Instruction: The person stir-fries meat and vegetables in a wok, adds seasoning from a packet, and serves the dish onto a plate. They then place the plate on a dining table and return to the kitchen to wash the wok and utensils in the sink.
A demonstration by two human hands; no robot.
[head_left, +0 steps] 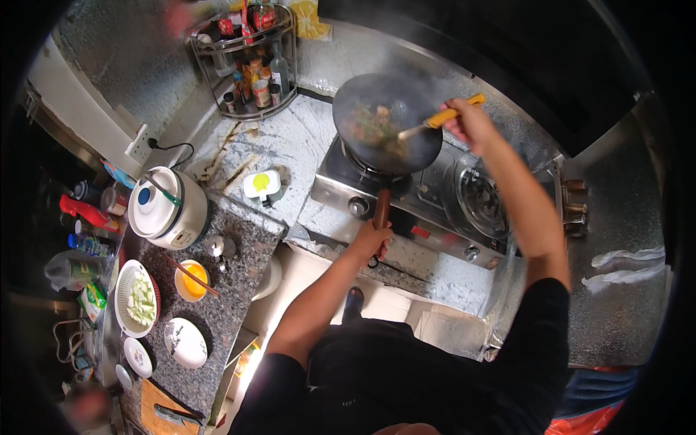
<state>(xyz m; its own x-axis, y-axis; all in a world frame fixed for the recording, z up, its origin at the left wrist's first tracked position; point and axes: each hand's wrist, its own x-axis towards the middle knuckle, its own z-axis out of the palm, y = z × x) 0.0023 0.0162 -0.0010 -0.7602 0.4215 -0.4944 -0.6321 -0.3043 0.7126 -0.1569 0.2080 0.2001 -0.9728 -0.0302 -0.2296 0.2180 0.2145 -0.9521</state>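
Observation:
A dark wok (pixel 349 88) sits on the left burner of the gas stove (pixel 335 190), with steam rising from it. Green and brownish chopped food (pixel 373 129) lies inside, its exact kind hard to make out through the steam. My left hand (pixel 373 241) is wrapped round the wok's brown handle (pixel 382 206). In my right hand (pixel 471 129) is a spatula (pixel 444 118) with a yellow handle, held over the right side of the wok. Its metal end reaches down into the food.
A clear glass lid (pixel 475 192) rests over the right burner. On the left counter stand a rice cooker (pixel 190 210), a bowl of beaten egg (pixel 192 281) with chopsticks, a white basket (pixel 122 297) of cut pale-green vegetable, and a knife (pixel 170 415). A seasoning rack (pixel 268 110) fills the back corner.

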